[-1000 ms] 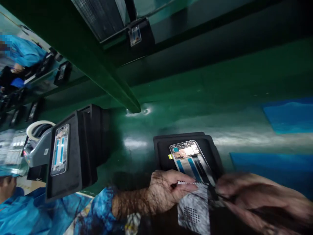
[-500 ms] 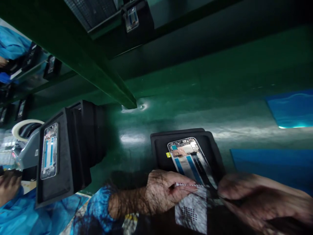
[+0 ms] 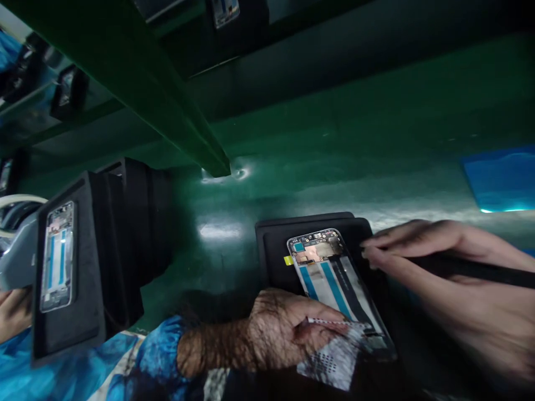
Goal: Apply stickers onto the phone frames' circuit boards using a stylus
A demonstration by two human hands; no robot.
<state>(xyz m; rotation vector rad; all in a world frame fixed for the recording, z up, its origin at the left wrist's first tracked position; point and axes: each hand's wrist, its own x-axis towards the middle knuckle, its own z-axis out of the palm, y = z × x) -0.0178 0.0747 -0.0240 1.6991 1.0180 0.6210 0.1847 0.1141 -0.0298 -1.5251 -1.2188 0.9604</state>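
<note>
My left hand (image 3: 284, 328) pinches a white sheet (image 3: 328, 365) with rows of dark dots, over the lower left part of a phone frame (image 3: 332, 267). That frame has an exposed circuit board and blue strips, and lies tilted in a black tray (image 3: 267, 250). A small yellow tab (image 3: 288, 260) sticks out at its left edge. To the right of the tray, my right hand (image 3: 451, 303) is raised with thumb and fingers pressed together. A dark bar-like shape runs along its palm; what the fingertips hold is unclear.
At left stands a stack of black trays (image 3: 112, 250), its nearest tray carrying another phone frame (image 3: 58, 256). A green post (image 3: 167, 106) rises from the green table. A blue sheet (image 3: 501, 181) lies at right. Another person's hand (image 3: 15, 314) shows at far left.
My right hand has moved up and away from the white sheet, uncovering the phone frame's right side. The left hand keeps the sheet. The view has shifted slightly.
</note>
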